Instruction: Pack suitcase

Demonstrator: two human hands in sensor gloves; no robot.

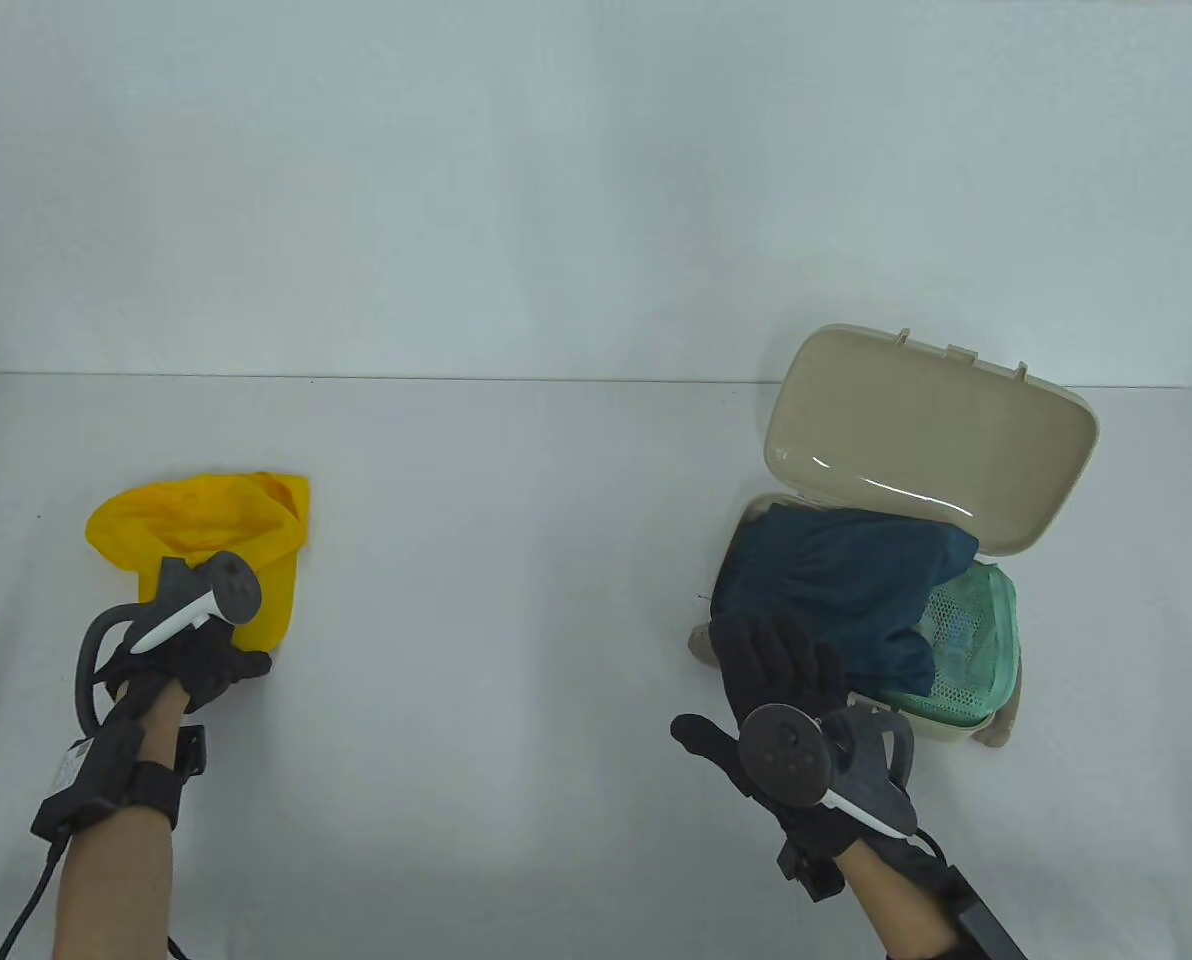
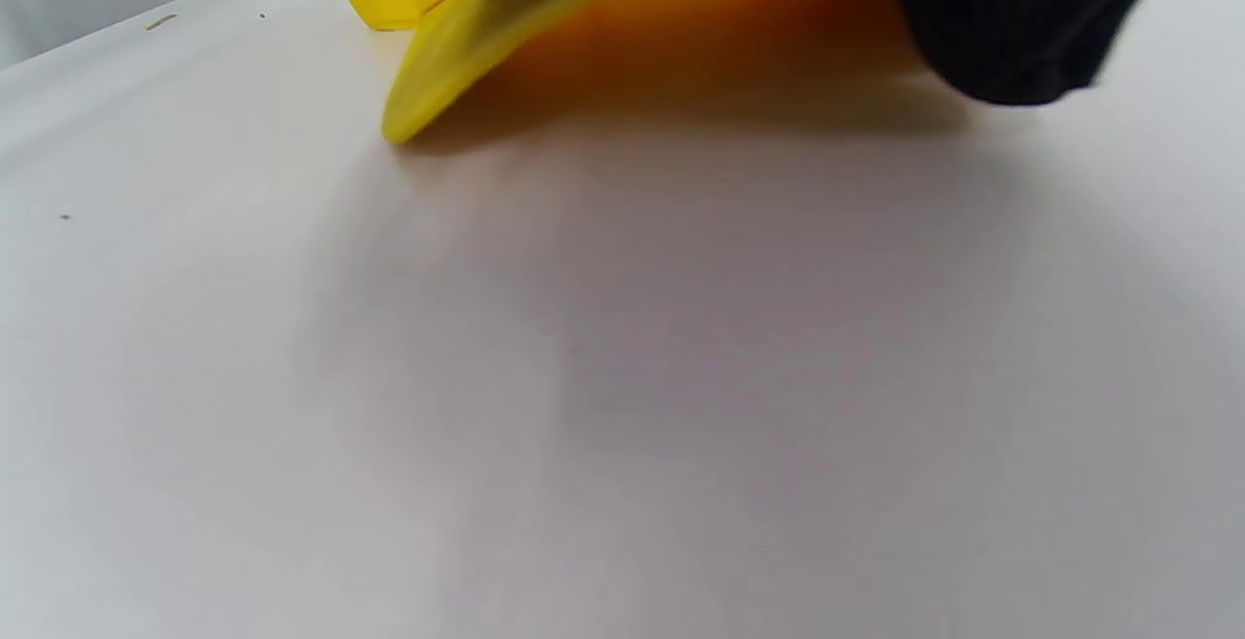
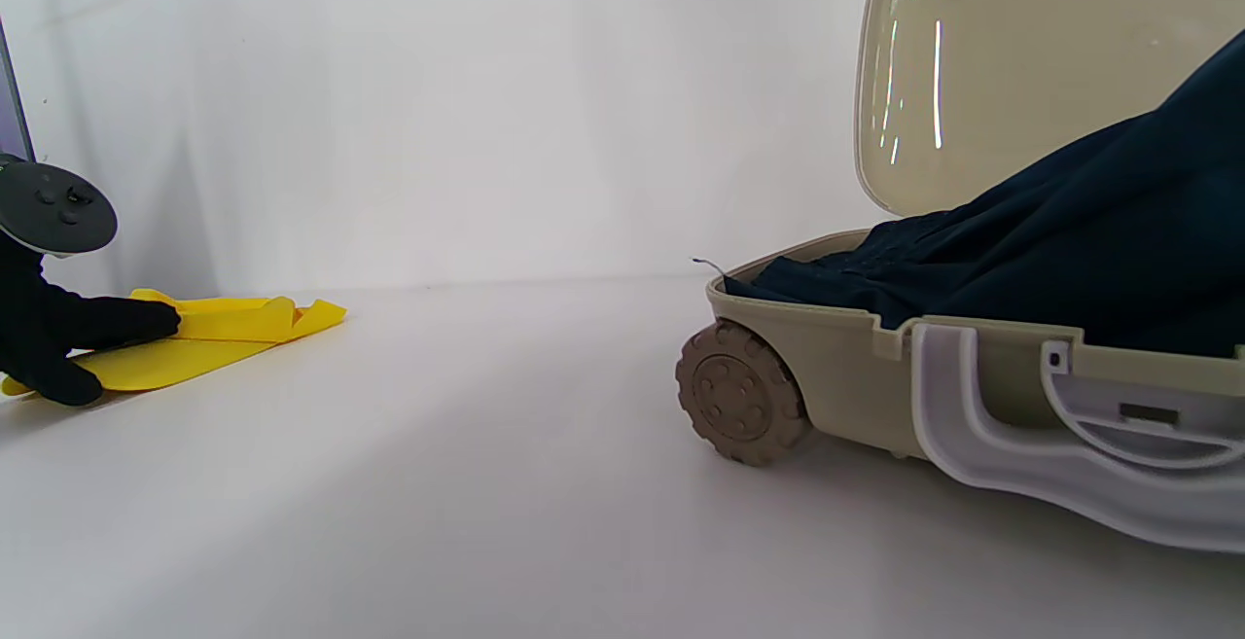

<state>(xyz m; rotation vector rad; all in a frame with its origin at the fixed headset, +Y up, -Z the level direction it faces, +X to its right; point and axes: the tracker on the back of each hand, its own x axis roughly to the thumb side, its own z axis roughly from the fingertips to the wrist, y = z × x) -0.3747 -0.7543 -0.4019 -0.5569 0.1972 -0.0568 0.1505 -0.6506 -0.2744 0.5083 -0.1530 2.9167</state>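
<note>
The left hand (image 1: 191,665) pinches the yellow cap (image 1: 211,535). The right hand (image 1: 781,680), fingers straight, hangs over the case (image 1: 956,735).

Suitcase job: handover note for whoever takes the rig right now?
Left hand: grips the brim of the yellow cap, which lies on the table far left.
Right hand: fingers straight, over the near edge of the suitcase, holding nothing.
Suitcase: far right, lid propped open.
Done: dark blue garment and green mesh pouch are inside; the garment bulges above the rim.
Left: bring the cap over, pack it, tuck the garment down, close the lid.
</note>
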